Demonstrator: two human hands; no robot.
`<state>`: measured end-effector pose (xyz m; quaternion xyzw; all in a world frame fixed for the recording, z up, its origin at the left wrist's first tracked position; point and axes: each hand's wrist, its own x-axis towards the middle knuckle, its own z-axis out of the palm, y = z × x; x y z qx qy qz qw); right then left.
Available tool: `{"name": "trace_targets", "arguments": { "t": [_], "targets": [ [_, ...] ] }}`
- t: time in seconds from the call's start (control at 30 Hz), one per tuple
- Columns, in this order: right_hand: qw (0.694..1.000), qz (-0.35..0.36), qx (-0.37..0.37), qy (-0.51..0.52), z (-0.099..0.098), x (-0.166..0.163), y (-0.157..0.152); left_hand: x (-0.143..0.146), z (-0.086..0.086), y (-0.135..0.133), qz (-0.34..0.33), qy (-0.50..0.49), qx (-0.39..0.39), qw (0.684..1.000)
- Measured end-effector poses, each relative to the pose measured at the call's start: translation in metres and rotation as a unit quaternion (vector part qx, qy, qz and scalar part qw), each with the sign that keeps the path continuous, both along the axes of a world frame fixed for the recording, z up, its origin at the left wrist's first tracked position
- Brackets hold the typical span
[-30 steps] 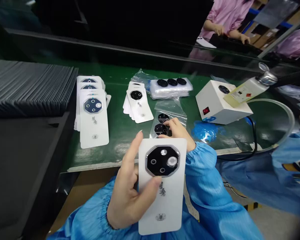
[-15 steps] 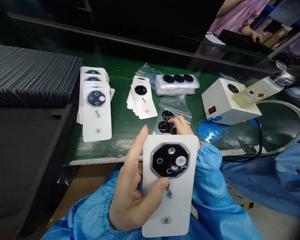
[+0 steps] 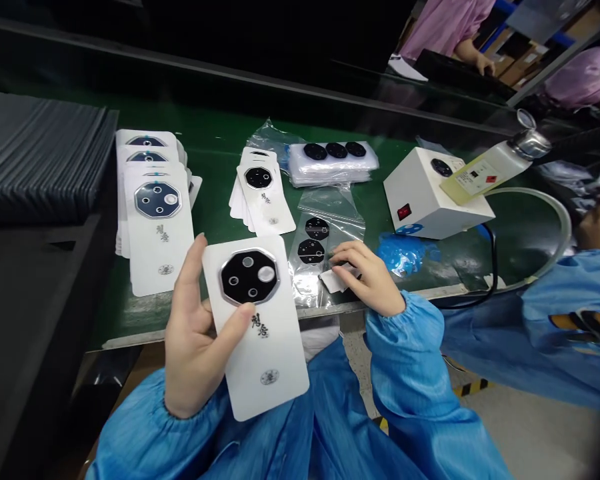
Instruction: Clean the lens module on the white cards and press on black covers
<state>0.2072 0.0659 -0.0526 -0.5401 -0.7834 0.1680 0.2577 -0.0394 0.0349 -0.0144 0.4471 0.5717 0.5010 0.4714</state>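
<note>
The left hand [image 3: 195, 340] clamps a white back cover [image 3: 260, 333] by its long edges, fingers behind and along the far side, thumb pressed on the face just under the octagonal camera plate [image 3: 250, 277]. It holds the cover tilted in the air, well to the left of the white box [image 3: 433, 200] and nearer the body. The cover looks thin, stiff, light and glossy, so it probably slips easily. The edges seem the safe place to hold, since the dark plate would likely show smears and scratches. The right hand [image 3: 367, 277] lies curled, nearer than the box and a little to its left, with its fingertips on a small white tab [image 3: 336, 280]; I cannot tell whether it pinches the tab or only presses on it. Just left of that hand lies a clear bag [image 3: 313, 250] holding black lens plates. Blue film scraps [image 3: 407, 250] sit directly in front of the box. Two fanned stacks of covers [image 3: 155, 220] [image 3: 263, 197] lie further left, leaving narrow lanes of green belt [image 3: 220, 153]. The belt's near edge runs under the right wrist, and a co-worker's blue sleeve [image 3: 570, 313] crowds the space to the box's right.
</note>
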Motion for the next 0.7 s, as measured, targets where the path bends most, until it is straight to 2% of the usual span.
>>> {"name": "trace_targets", "arguments": {
  "t": [0.1,0.43,0.57,0.7],
  "targets": [
    [1.0,0.008,-0.007,-0.013,-0.003,-0.003,-0.004,0.002,0.001,0.003,-0.021,-0.038,-0.039,0.998],
    [0.998,0.016,-0.034,-0.057,-0.007,-0.01,-0.002,0.012,-0.001,0.006,-0.037,-0.092,-0.048,0.994],
    [0.999,0.01,-0.026,-0.037,-0.009,-0.011,-0.002,0.013,-0.003,0.008,-0.05,-0.105,-0.054,0.992],
    [1.0,0.008,-0.015,0.024,-0.01,-0.011,-0.003,0.013,-0.005,0.008,-0.062,-0.115,-0.057,0.99]
  ]
}}
